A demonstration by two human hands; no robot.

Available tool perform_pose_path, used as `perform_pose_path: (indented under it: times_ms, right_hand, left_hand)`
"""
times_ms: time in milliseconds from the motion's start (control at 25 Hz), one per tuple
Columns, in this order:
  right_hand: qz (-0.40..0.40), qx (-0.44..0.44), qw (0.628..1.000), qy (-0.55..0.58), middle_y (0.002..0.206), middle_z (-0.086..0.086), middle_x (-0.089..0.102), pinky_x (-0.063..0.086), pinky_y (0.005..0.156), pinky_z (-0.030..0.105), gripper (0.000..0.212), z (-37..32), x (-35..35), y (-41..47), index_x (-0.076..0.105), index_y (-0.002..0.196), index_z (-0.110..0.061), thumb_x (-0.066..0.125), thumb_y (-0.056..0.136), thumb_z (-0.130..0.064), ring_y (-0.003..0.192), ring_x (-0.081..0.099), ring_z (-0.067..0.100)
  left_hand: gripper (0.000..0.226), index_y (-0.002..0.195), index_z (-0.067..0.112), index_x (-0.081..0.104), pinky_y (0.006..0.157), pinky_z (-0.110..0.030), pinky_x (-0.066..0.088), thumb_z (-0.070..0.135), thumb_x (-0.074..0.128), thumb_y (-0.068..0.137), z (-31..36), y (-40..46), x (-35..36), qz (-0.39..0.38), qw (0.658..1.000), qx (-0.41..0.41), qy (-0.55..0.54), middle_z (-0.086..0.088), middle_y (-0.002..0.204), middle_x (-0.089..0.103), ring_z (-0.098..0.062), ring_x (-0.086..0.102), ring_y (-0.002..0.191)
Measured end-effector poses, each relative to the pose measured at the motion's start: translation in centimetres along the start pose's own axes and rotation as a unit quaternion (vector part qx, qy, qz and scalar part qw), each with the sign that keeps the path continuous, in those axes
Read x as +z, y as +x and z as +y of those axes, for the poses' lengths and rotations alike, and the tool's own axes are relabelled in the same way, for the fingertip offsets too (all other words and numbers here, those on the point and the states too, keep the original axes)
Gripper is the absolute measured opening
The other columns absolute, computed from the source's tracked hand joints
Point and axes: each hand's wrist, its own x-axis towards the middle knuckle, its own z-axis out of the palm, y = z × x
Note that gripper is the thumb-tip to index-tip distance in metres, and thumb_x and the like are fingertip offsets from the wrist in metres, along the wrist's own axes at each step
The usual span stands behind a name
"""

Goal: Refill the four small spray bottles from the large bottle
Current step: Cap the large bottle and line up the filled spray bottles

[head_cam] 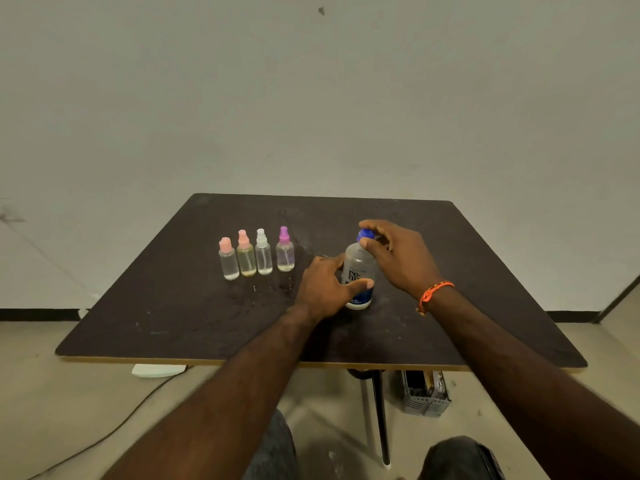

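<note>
left hand (323, 285) grips large bottle (359, 271) | right hand (398, 252) pinches blue cap (364, 234) | table (173, 306)

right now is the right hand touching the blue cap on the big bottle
Touching. The head view shows the right hand pinching the blue cap between thumb and fingers, while the left hand grips the large bottle.
</note>
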Motion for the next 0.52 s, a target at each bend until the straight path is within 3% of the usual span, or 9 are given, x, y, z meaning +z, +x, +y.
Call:
perform_pose_path:
  times_ms: [80,200,320,480,520]
  right_hand:
    - [-0.029,-0.008,0.999,-0.042,0.134,0.0,0.064,0.046,0.099,0.026,0.038,-0.3,0.4,0.2,0.059,0.137,-0.02,0.056,0.1,-0.026,0.113,0.061,0.015]
    - [-0.04,0.034,0.997,-0.062,0.136,0.001,0.063,0.045,0.104,0.031,0.039,-0.4,0.4,0.9,0.059,0.137,-0.018,0.057,0.099,-0.026,0.119,0.06,0.017]
    - [-0.03,0.05,0.995,-0.079,0.123,0.001,0.07,0.05,0.098,0.031,0.037,-0.5,0.3,1.6,0.066,0.128,-0.018,0.064,0.095,-0.034,0.108,0.064,0.016]
    - [-0.005,0.101,0.993,-0.066,0.088,-0.007,0.071,0.057,0.077,0.033,0.039,-0.7,-0.1,2.0,0.07,0.098,-0.021,0.076,0.079,-0.055,0.083,0.066,0.013]
    - [-0.016,0.102,0.993,-0.057,0.092,-0.009,0.07,0.056,0.076,0.033,0.045,-0.7,-0.3,2.0,0.067,0.1,-0.022,0.077,0.076,-0.058,0.085,0.065,0.012]
  left_hand:
    - [0.053,0.124,0.03,0.07,0.083,-0.02,0.046,0.063,0.076,0.083,0.3,-0.2,0.0,0.003,1.0,0.003,0.004,0.014,0.111,0.074,0.007,0.058,0.094]
    - [0.056,0.128,0.028,0.068,0.082,-0.024,0.042,0.062,0.075,0.084,0.3,-0.3,0.1,0.006,1.0,-0.002,-0.002,0.012,0.116,0.073,-0.002,0.055,0.101]
    - [0.06,0.132,0.029,0.066,0.083,-0.026,0.039,0.062,0.075,0.083,0.3,-0.4,0.2,0.013,1.0,-0.016,0.003,0.012,0.117,0.069,-0.006,0.052,0.106]
    - [0.059,0.132,0.029,0.066,0.085,-0.029,0.04,0.061,0.075,0.084,0.6,-0.5,0.0,0.013,1.0,-0.021,0.01,0.011,0.118,0.068,-0.008,0.05,0.107]
    - [0.058,0.13,0.029,0.067,0.086,-0.031,0.042,0.062,0.075,0.083,0.6,-0.5,0.0,0.015,1.0,-0.021,0.01,0.011,0.118,0.069,-0.008,0.051,0.107]
